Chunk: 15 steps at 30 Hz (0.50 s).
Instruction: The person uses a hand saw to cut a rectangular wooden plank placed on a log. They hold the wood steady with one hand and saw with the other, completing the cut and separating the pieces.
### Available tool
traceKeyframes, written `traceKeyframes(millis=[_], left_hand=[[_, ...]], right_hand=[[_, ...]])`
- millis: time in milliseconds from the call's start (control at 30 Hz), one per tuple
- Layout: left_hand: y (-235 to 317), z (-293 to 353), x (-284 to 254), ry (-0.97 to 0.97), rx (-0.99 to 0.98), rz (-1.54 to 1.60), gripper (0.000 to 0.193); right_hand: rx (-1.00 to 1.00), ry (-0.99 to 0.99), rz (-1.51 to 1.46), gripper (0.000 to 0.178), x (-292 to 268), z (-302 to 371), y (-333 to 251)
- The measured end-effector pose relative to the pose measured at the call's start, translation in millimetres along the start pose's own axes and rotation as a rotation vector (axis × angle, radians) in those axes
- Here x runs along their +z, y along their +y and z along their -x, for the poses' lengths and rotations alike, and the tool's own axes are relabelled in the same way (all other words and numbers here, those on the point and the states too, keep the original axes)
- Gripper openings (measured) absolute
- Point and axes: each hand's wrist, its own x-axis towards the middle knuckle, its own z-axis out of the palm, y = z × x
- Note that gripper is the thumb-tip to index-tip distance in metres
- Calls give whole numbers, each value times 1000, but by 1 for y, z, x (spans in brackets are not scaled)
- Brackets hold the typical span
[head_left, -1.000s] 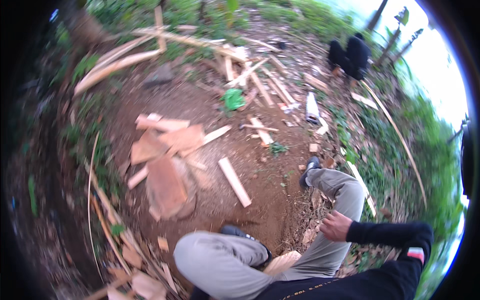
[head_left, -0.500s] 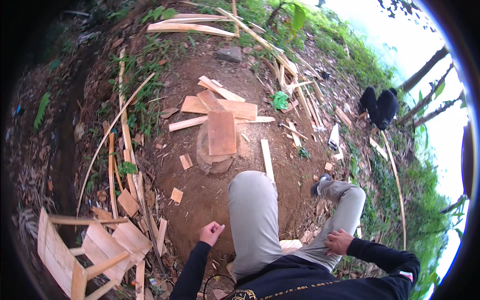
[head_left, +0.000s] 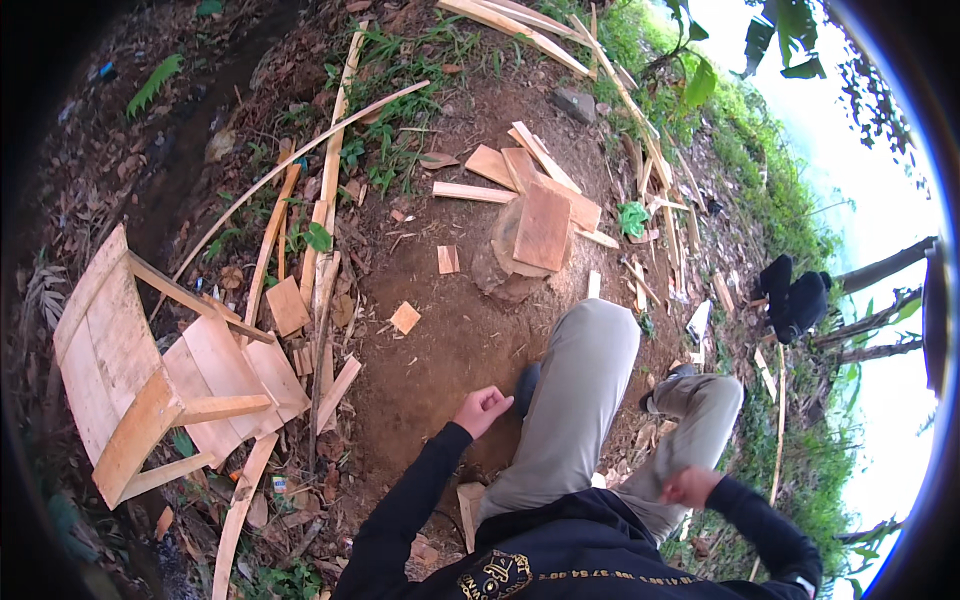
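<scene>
My left hand hangs in the air over bare soil, just left of my left knee. Its fingers are curled in, and nothing shows in them. My right hand is beside my right thigh, its fingers smeared by motion; I cannot tell whether they are closed. Ahead of my left knee stands a round wooden stump. A reddish-brown board lies on its top, tilted over other planks. Two small square wood pieces, one a pale block and one a darker offcut, lie on the soil to the left.
Slatted wooden panels with a frame stand at the left. Long strips lie beyond them. A green plastic bag, a hammer and a handsaw lie right of the stump. Something black is at the far right.
The view has swung left, so the stump now sits further right. My right hand has lifted off my thigh. My left hand stays curled beside my knee.
</scene>
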Motion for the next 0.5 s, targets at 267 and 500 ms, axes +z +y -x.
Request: traceKeyframes(millis=[267,500], left_hand=[[146,-46,-12,8,44,-131,52],[179,-159,-18,190,356,-225,38]], right_hand=[[-46,350,430,19,-273,11,-14],[-37,640,714,26,-403,-213,18]])
